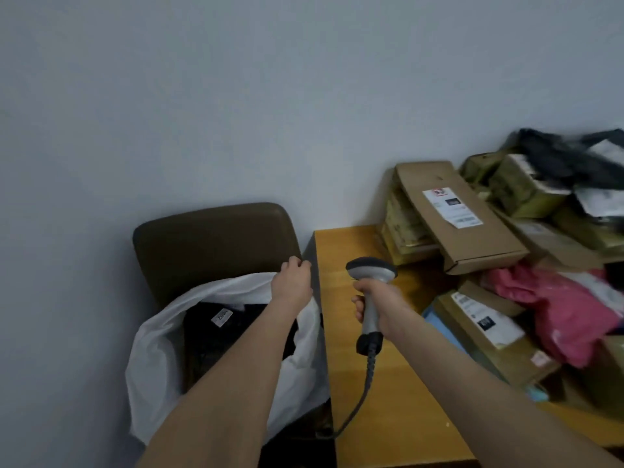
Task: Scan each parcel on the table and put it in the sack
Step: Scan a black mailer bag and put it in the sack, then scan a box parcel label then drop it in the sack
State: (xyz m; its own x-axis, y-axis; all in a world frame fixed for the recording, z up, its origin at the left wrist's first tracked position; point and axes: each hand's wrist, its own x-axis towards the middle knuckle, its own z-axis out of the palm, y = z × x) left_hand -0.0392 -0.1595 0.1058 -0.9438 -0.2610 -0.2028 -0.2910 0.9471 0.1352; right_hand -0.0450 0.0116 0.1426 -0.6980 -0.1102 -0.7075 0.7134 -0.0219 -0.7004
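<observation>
Right now the left hand (292,280) is pinching the white sack (152,349) at its rim with curled fingers, on a chair (202,238). The right hand (374,305) is gripping the scanner (370,275). Parcels (466,214) are lying piled on the counter (388,417), labels too blurred to read.

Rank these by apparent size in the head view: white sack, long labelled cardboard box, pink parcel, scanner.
1. white sack, largest.
2. long labelled cardboard box and pink parcel: these look alike; the parcel is blurred and partly covered, so they are left unranked.
3. scanner, smallest, though nearer the camera.
</observation>
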